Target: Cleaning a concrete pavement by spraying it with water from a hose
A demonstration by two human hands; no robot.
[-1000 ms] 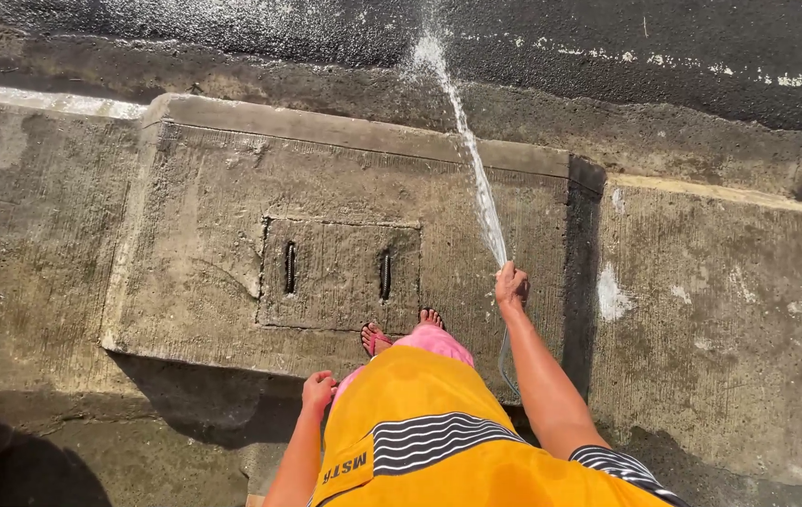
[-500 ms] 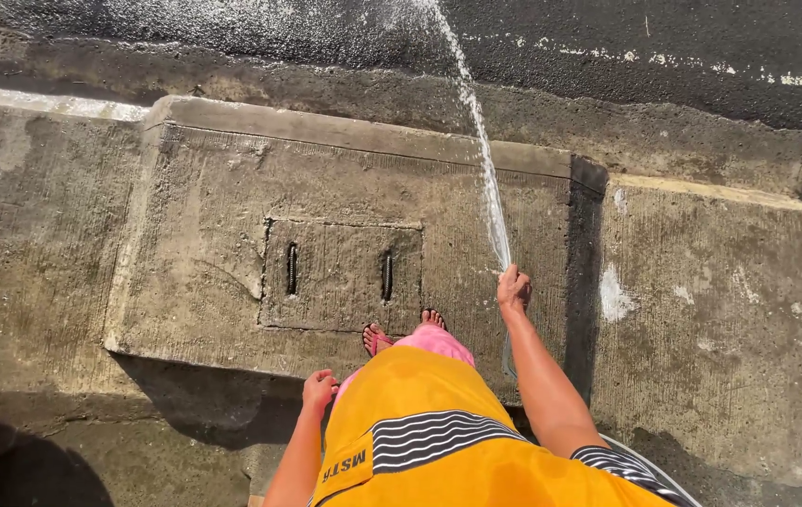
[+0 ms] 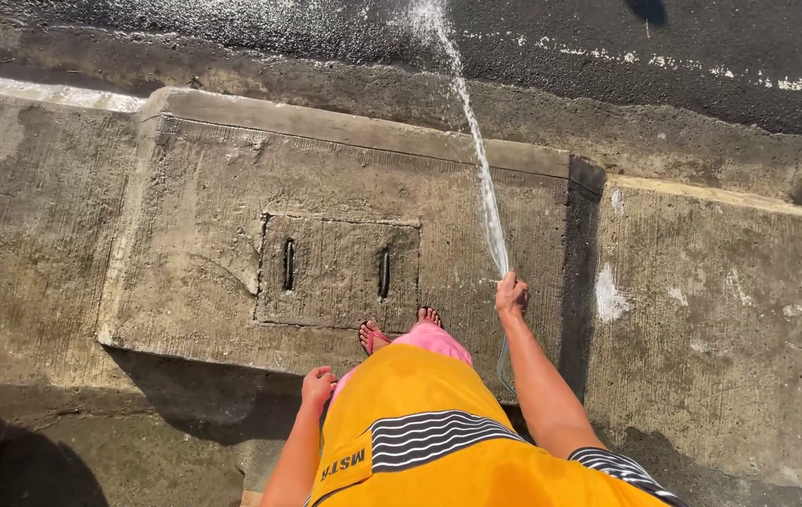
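My right hand (image 3: 511, 294) is closed around the end of a hose (image 3: 504, 361), which hangs down beside my arm. A thin jet of water (image 3: 478, 160) shoots from it, up and across the concrete slab (image 3: 204, 188), and lands on the wet asphalt road (image 3: 326, 28) beyond. My left hand (image 3: 317, 386) hangs at my hip, fingers curled, holding nothing. I wear a yellow shirt with dark stripes and pink shorts. My feet in sandals (image 3: 401, 329) stand on the slab's near part.
A square inset cover with two slots (image 3: 337, 272) lies in the slab just ahead of my feet. A raised kerb (image 3: 363, 131) runs along the road. A dark gap (image 3: 581, 272) separates the slab from rough concrete on the right.
The water jet has swung slightly, now landing a bit further left on the road. My right hand stays in about the same place; my left hand has not moved.
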